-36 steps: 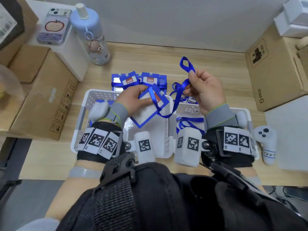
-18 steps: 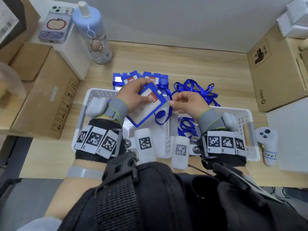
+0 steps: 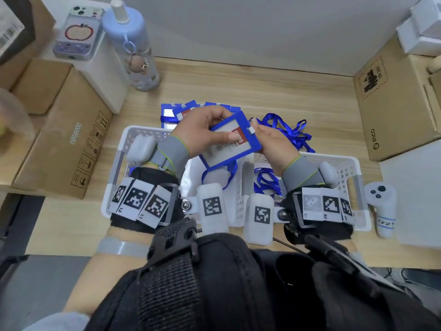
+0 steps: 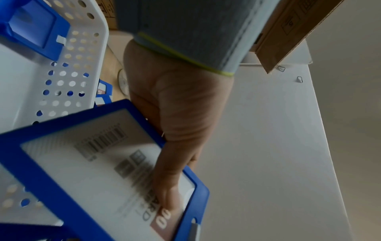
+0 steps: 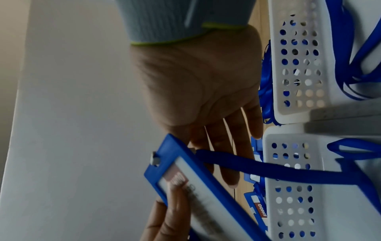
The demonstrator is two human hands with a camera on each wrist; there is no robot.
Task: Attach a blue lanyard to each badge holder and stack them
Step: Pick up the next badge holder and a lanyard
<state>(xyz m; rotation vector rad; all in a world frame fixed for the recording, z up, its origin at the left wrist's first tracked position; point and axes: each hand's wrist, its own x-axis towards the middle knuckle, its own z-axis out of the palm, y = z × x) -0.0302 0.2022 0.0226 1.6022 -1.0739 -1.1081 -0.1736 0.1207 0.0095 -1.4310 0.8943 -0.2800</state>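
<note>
counter (image 3: 262, 87): bare wood beyond baskets | baskets (image 3: 124, 149): at near edge | holder (image 3: 229, 139): tilted above baskets, lanyard (image 3: 216, 177) hanging | left hand (image 3: 205, 130): clamped on holder's left edge | right hand (image 3: 272, 142): fingers straight, touching its top edge

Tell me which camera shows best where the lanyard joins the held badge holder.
The right wrist view: the lanyard runs straight to the badge holder top edge. In the head view the holder hides the joint; the left wrist shows only the holder's face.

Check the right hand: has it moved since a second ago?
Yes. The right hand has dropped from raised above the desk's far side to the white basket's far rim, now at the badge holder's clip end.
</note>
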